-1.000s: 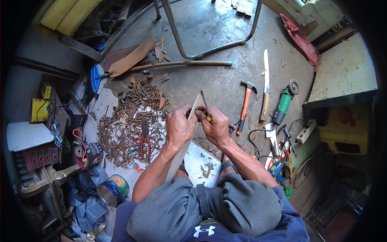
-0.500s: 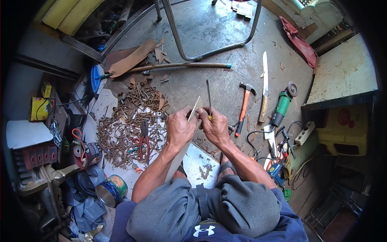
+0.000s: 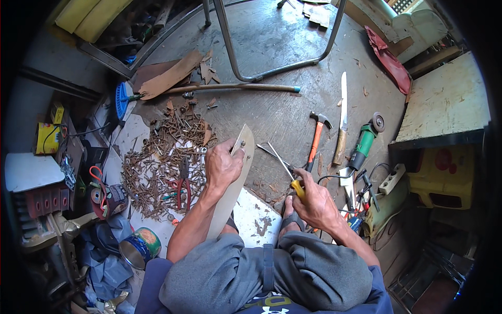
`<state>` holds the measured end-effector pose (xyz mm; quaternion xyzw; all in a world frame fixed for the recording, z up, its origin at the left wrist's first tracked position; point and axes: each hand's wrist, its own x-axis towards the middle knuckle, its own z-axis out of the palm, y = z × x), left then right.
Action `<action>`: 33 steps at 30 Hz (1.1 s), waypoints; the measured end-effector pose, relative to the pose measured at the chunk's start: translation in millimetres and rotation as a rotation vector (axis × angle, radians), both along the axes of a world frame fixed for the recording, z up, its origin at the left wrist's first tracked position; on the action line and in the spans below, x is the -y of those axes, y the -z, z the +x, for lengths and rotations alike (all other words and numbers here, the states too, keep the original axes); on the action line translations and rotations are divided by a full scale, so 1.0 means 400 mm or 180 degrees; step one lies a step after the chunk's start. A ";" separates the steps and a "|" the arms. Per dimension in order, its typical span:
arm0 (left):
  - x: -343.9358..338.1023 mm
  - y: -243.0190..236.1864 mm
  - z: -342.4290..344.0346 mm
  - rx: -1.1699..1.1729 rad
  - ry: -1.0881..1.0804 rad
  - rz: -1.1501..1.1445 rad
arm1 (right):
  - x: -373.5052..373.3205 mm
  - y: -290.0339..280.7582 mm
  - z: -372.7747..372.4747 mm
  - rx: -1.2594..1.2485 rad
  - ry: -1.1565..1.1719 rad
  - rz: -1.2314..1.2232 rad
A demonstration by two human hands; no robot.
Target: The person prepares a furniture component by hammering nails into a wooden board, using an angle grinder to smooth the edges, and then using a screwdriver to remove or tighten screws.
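My left hand (image 3: 224,167) is closed round the upper part of a long flat pale board (image 3: 236,186) with a pointed, curved end. Two small bolt-like bits (image 3: 244,149) show near its tip, and its lower end runs down between my legs. In my right hand (image 3: 316,201) is a screwdriver (image 3: 297,187) with a yellow handle, its shaft slanting up and left, apart from the board. A thin dark rod crosses behind the shaft; its kind cannot be made out. Left of my left hand, red-handled pliers (image 3: 183,186) lie on a heap of rusty screws and nails (image 3: 151,172).
To the right lie an orange-handled hammer (image 3: 316,138), a long knife (image 3: 342,118) and a green angle grinder (image 3: 365,141). A metal chair frame (image 3: 230,55) stands ahead, beyond a broom handle (image 3: 235,87). An open tin (image 3: 140,248) is at lower left.
My hands have moved apart. The right one has drawn the screwdriver back to the right and tilted it. The board has turned from edge-on to show its broad face.
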<state>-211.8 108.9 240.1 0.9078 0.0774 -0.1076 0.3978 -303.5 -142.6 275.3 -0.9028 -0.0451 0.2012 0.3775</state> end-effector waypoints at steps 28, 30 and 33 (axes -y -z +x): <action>0.001 0.008 0.003 0.0084 -0.0024 0.0036 | -0.021 -0.055 0.065 0.0531 -0.0412 -0.0230; -0.001 0.015 0.001 0.0105 -0.0026 0.0038 | -0.018 -0.052 0.067 0.0513 -0.0426 -0.0245; 0.000 0.018 0.001 0.0099 -0.0018 0.0023 | -0.015 -0.040 0.066 0.0570 -0.0445 -0.0252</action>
